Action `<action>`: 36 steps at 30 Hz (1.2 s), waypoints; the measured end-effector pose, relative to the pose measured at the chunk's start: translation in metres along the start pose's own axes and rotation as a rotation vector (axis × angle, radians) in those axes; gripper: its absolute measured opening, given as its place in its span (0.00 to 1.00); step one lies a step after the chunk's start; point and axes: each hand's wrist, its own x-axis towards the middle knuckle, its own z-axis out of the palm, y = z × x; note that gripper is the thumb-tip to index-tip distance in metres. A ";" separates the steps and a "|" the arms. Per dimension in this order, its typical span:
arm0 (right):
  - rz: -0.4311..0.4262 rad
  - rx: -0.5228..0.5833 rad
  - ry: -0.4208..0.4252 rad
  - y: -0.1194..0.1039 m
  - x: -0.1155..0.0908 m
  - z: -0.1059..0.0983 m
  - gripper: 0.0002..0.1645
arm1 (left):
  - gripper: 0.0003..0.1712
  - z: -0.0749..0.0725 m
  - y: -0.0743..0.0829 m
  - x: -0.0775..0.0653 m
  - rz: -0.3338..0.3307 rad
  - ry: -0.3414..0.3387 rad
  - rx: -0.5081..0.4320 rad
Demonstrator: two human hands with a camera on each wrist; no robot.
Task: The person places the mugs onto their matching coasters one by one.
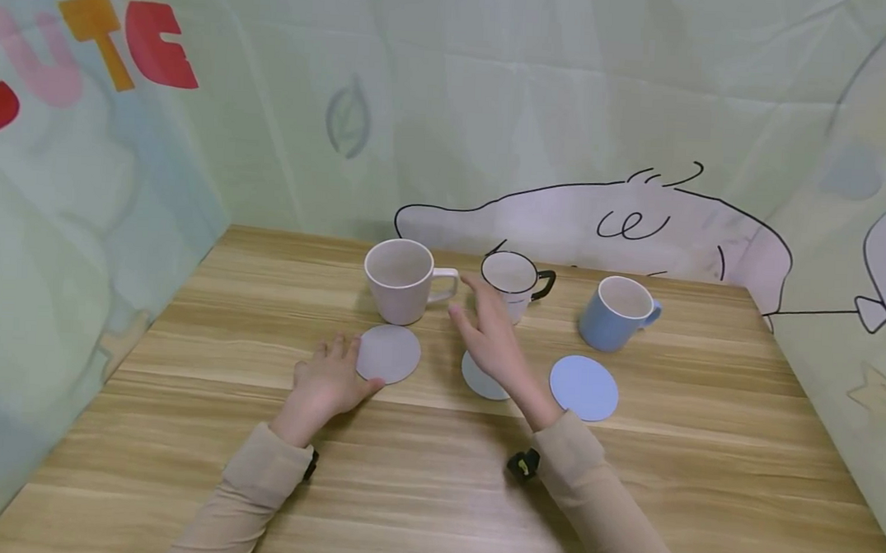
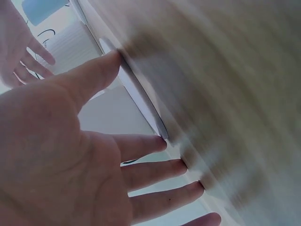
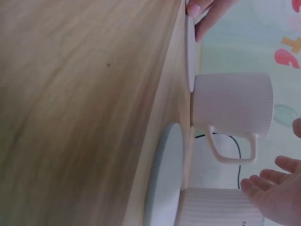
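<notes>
My left hand [image 1: 328, 384] lies at the near left edge of a round lilac-grey coaster [image 1: 391, 355]. Its thumb and index fingertip touch the coaster's rim, fingers straight in the left wrist view. My right hand [image 1: 489, 324] reaches between two mugs with its fingers extended and nothing held. Closest to it are the handle of the large pale lilac mug [image 1: 400, 295] and the white mug with a black rim [image 1: 514, 300], which it partly covers. Its forearm passes over a pale grey-green coaster [image 1: 481, 380]. In the right wrist view, the lilac mug's ribbed side [image 3: 233, 103] shows.
A blue mug [image 1: 609, 318] stands at the right of the row, a light blue coaster [image 1: 584, 388] in front of it. All rest on a wood-grain table [image 1: 419, 490]. A printed cloth [image 1: 450, 104] hangs behind the table and along its sides.
</notes>
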 end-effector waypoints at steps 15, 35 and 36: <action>0.057 0.077 0.028 0.009 0.013 0.013 0.34 | 0.49 0.001 -0.001 0.002 -0.001 -0.009 0.013; 0.157 0.137 -0.013 0.005 0.037 0.019 0.32 | 0.49 -0.002 0.002 0.000 -0.009 -0.015 0.045; 0.165 0.153 -0.016 0.005 0.038 0.020 0.32 | 0.49 -0.002 0.002 0.000 -0.010 -0.017 0.048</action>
